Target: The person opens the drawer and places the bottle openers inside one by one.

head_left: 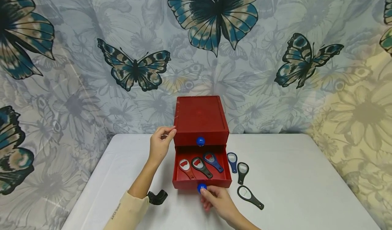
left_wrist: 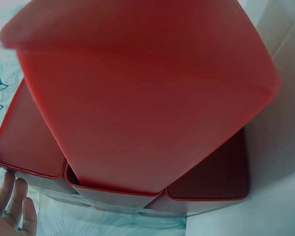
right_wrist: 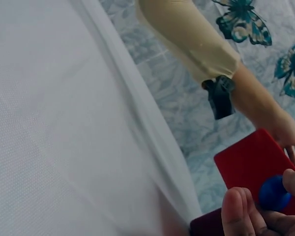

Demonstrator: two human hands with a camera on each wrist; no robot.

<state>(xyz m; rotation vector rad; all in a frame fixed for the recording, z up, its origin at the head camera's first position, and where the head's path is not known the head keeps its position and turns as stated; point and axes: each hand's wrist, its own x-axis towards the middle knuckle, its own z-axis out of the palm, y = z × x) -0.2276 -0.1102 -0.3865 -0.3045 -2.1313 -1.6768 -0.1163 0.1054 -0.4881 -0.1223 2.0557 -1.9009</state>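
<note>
A red two-drawer box [head_left: 198,114] stands on the table, its lower drawer [head_left: 185,184] pulled out. My right hand [head_left: 219,202] pinches that drawer's blue knob [head_left: 201,187] between thumb and fingers; the right wrist view shows the knob [right_wrist: 275,193] too. My left hand [head_left: 160,145] touches the box's upper left edge with its fingertips, the fingers [left_wrist: 7,196] fairly straight. Inside the drawer lie a red bottle opener [head_left: 188,171], a dark green one and a blue one. Right of the box are a blue bottle opener [head_left: 232,162] and two black ones.
The white table [head_left: 291,175] carries the box near its back edge. A butterfly-printed cloth [head_left: 251,94] hangs behind. The upper drawer, with its blue knob [head_left: 200,141], is closed. A black wrist device [head_left: 157,197] sits at the left cuff.
</note>
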